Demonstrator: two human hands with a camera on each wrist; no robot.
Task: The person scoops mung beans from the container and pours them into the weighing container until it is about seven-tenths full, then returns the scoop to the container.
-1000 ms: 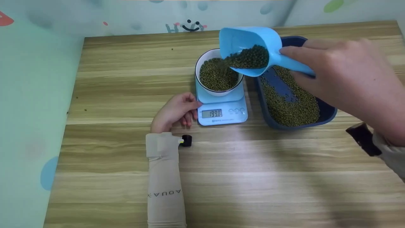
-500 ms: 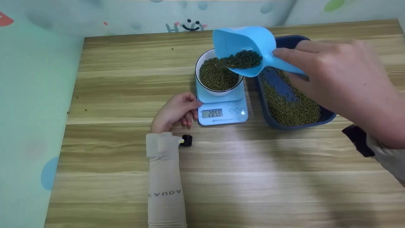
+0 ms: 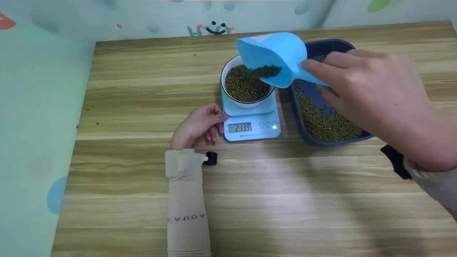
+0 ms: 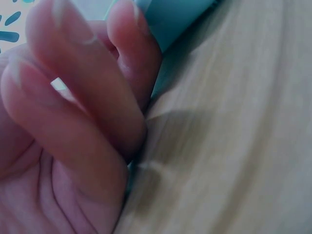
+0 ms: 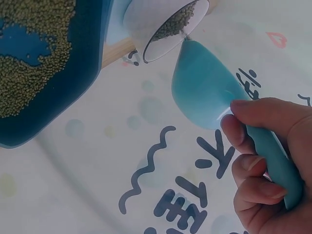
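My right hand (image 3: 375,85) grips the handle of a light blue scoop (image 3: 285,50), tilted mouth-down at the bowl's right side. Green mung beans (image 3: 269,71) slide from its lip into a white, dark-rimmed bowl (image 3: 246,104), which holds a broad layer of them. Beneath the bowl is a light blue kitchen scale (image 3: 255,134) with 213.9 on its display. My left hand (image 3: 198,123) holds the scale's left edge at thumb and forefinger, the other fingers curled beside it. In the right wrist view, fingers and thumb wrap the scoop's handle (image 5: 278,161).
A dark blue tub (image 3: 303,134) of mung beans stands right of the scale, partly under my right hand and forearm. A few stray beans (image 3: 97,124) lie on the wooden table (image 3: 135,200) at the left. A patterned wall (image 3: 160,18) rises behind the table.
My right hand has moved left and tipped the scoop further; fewer beans show in it. The display has risen from 199.0 through 205.9 to 213.9. My left hand has stayed put.
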